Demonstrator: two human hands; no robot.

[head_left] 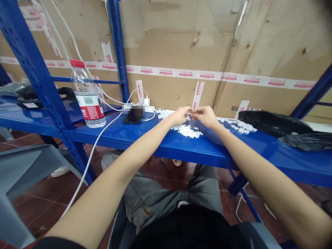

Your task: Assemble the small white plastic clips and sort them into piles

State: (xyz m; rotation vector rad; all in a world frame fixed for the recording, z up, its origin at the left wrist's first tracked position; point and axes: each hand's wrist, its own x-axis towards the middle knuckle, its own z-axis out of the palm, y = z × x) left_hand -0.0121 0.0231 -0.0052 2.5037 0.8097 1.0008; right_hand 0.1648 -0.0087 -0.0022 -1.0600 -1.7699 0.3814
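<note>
My left hand (182, 116) and my right hand (205, 116) meet fingertip to fingertip above the blue shelf, both closed in a pinch. A small white piece (189, 113) shows between the fingertips; its exact kind is too small to tell. Just below the hands lies a loose heap of small white pieces (188, 131). Behind my left hand is another white group (165, 113), partly hidden by it. To the right of my right hand, more white pieces (243, 127) lie spread on the shelf.
A water bottle with a red cap (89, 107) stands at the left on the blue shelf (116, 135). Near it are a pixelated dark object (134, 114), white chargers (149, 109) and a cable (97, 141). Black plastic bags (275, 122) lie at the right. Cardboard (171, 38) stands behind.
</note>
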